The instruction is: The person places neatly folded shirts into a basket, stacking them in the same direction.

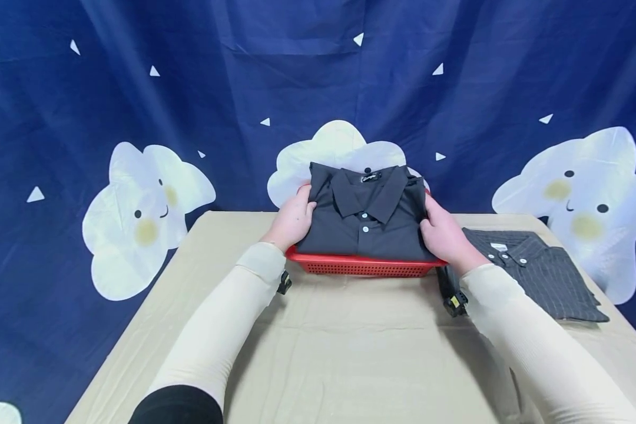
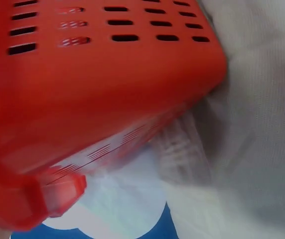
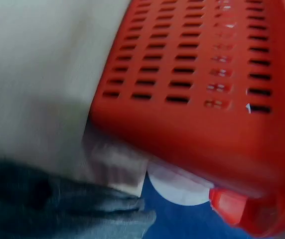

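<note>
One red basket (image 1: 365,266), dark folded shirt (image 1: 334,235) lying in it, over the far half of the worktop (image 1: 360,347), my left hand (image 1: 292,217) and right hand (image 1: 446,237) gripping its ends, best held level, I judge, to spare the folds.

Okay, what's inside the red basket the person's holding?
A folded dark collared shirt lies in the red basket, its collar, neck label and two white buttons showing. The shirt hides the basket's floor, so I can't tell whether anything lies beneath it.
</note>
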The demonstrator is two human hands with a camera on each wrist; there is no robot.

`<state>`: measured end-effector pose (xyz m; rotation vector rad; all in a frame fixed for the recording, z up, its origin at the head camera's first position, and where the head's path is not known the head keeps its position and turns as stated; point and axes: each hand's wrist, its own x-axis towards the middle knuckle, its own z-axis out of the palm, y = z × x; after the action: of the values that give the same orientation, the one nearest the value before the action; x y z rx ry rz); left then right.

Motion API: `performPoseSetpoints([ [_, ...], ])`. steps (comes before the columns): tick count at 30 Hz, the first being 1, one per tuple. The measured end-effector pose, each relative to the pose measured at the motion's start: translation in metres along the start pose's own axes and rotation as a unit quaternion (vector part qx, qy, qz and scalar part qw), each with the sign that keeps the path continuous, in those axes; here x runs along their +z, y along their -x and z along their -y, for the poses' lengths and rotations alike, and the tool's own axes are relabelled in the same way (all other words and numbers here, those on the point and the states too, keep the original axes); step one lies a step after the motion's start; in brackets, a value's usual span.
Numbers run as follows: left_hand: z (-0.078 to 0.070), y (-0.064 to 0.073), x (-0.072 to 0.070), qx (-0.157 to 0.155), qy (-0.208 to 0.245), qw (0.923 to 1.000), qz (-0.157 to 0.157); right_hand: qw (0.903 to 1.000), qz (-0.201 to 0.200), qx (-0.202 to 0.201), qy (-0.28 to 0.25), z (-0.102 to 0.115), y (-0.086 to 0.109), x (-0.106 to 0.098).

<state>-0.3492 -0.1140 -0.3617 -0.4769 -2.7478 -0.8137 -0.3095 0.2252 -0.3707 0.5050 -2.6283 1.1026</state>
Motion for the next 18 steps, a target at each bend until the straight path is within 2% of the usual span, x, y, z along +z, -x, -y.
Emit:
performPoseSetpoints([
  [11,0.009,-0.003,0.021,-0.017,-0.039,0.9985,0.034,0.9969,0.053,0.009,0.058,-0.015,-0.011,0.006],
  [18,0.012,-0.008,0.027,-0.022,-0.062,0.9963,0.055,0.9957,0.062,0.025,0.064,-0.018,-0.013,0.008],
])
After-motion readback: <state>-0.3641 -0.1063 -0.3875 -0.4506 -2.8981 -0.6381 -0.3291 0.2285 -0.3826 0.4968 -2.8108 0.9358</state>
